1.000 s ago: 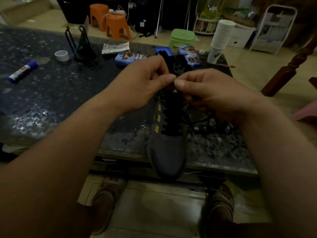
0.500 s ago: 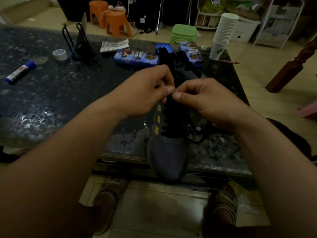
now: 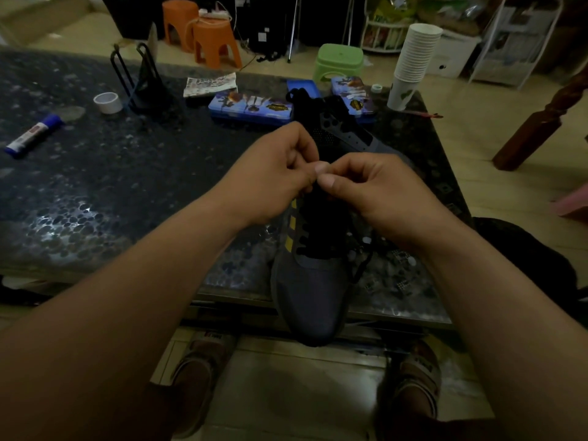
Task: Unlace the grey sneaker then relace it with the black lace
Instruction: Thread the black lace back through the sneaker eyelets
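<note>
a person's bare forearms (image 3: 152, 281) end in a left hand (image 3: 273, 176) and a right hand (image 3: 377, 190) with short plain nails, while the feet wear a left sandal (image 3: 199, 374) and a right sandal (image 3: 415, 383), both tan with broad straps across the top.

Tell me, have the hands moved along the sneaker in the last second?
Yes. The left hand and right hand drew back from the blue tin, down the sneaker toward its yellow stripes.
</note>
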Demonstrator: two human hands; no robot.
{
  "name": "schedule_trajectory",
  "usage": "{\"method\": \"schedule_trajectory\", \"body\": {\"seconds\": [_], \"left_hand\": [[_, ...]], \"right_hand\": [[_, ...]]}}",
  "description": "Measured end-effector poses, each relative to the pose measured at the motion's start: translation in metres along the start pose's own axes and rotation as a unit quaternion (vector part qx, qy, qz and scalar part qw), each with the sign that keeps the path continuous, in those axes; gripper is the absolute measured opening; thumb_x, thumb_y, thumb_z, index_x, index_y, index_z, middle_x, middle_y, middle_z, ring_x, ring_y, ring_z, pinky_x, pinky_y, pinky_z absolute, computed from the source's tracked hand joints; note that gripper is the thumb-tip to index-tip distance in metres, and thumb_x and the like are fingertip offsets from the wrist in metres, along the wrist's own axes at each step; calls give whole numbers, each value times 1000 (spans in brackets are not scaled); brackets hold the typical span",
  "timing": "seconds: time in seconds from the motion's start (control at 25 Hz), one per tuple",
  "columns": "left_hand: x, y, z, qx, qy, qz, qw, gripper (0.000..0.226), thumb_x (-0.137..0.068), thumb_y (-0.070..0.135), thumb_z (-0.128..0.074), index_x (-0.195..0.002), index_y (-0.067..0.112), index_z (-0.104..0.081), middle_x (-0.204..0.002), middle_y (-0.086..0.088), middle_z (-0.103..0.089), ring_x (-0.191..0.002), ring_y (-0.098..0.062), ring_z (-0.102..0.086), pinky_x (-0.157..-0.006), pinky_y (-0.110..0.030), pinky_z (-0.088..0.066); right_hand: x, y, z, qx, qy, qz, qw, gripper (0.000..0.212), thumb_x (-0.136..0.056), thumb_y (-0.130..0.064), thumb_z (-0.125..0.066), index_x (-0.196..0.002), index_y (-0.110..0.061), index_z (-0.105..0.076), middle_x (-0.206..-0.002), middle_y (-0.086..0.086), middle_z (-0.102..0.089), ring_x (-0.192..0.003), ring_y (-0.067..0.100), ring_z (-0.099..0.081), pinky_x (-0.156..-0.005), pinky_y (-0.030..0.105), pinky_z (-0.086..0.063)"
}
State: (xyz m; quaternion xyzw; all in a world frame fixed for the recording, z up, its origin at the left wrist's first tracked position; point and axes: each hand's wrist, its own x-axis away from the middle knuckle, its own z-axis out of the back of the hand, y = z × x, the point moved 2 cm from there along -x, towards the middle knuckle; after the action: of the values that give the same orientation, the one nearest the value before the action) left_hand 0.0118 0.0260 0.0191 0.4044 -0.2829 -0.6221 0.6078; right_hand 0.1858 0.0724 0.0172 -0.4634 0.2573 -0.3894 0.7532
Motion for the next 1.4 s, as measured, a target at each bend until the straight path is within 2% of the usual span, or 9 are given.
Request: {"method": "schedule_trajectory", "body": {"seconds": [0.08, 0.2, 0.28, 0.36, 0.56, 0.84, 1.0, 1.28, 1.4], "left_hand": [[-1, -1, 2, 44, 31, 19, 998, 12, -101, 23, -66, -95, 17, -58, -68, -3, -68, -62, -12, -62, -61, -27, -52], [3, -18, 1, 30, 69, 102, 992, 27, -103, 39, -61, -89, 16, -56, -72, -5, -71, -61, -17, -67, -67, -39, -60], [8, -29, -8, -35, 17, 152, 988, 43, -95, 56, -64, -89, 14, -58, -74, -7, -73, -65, -21, -73, -69, -49, -64], [9, -33, -11, -37, -19, 176, 983, 39, -95, 51, -68, -88, 13, -61, -77, -11, -74, -72, -27, -75, -71, -53, -64], [10, -37, -1, 121, -59, 233, 963, 21, -105, 22, -60, -88, 10, -62, -91, -18, -75, -85, -27, -77, -84, -48, -64], [12, -42, 5, 141, -81, 237, 958, 19, -106, 21, -58, -96, 9, -67, -96, -14, -78, -91, -26, -78, -92, -50, -61], [12, -41, 5, 134, -83, 232, 960, 20, -106, 24, -58, -98, 8, -69, -101, -15, -78, -92, -24, -78, -89, -46, -63], [13, -39, 2, 92, -75, 206, 971, 21, -108, 24, -55, -105, 5, -64, -97, -12, -77, -84, -23, -78, -70, -33, -63], [13, -40, 2, 105, -75, 218, 967, 22, -108, 21, -52, -108, 2, -63, -97, -15, -77, -85, -25, -78, -72, -34, -63]], "right_hand": [[-1, 2, 2, 20, 25, 4, 999, 16, -98, -26, -70, -96, -12, -76, -89, 10, -76, -82, 29, -70, -74, 45, -56], [-3, 8, 6, 99, 60, -5, 993, 17, -101, -31, -65, -94, -18, -74, -85, 1, -74, -79, 15, -69, -74, 40, -56], [-3, 8, 5, 126, 59, -1, 990, 17, -102, -32, -63, -94, -20, -73, -81, -5, -71, -74, 5, -65, -70, 34, -53], [-5, 6, -1, 146, 47, 12, 988, 17, -102, -32, -63, -93, -21, -73, -81, -6, -71, -75, 4, -66, -70, 34, -55], [-11, 10, -12, 234, 32, 32, 971, 17, -101, -37, -62, -92, -26, -71, -87, -8, -71, -81, 12, -67, -76, 46, -58], [-14, 9, -23, 298, 20, 46, 953, 15, -101, -39, -60, -98, -29, -71, -91, -8, -70, -85, 15, -65, -76, 44, -57], [-15, 9, -29, 312, 27, 47, 949, 16, -102, -40, -58, -97, -29, -69, -89, -8, -68, -82, 15, -63, -72, 42, -55], [-15, 12, -27, 279, 59, 41, 958, 15, -101, -35, -59, -95, -25, -68, -85, -7, -68, -77, 13, -63, -69, 41, -55], [-13, 12, -28, 280, 71, 47, 956, 14, -101, -33, -59, -96, -23, -68, -85, -6, -67, -76, 12, -62, -69, 42, -56]]}}
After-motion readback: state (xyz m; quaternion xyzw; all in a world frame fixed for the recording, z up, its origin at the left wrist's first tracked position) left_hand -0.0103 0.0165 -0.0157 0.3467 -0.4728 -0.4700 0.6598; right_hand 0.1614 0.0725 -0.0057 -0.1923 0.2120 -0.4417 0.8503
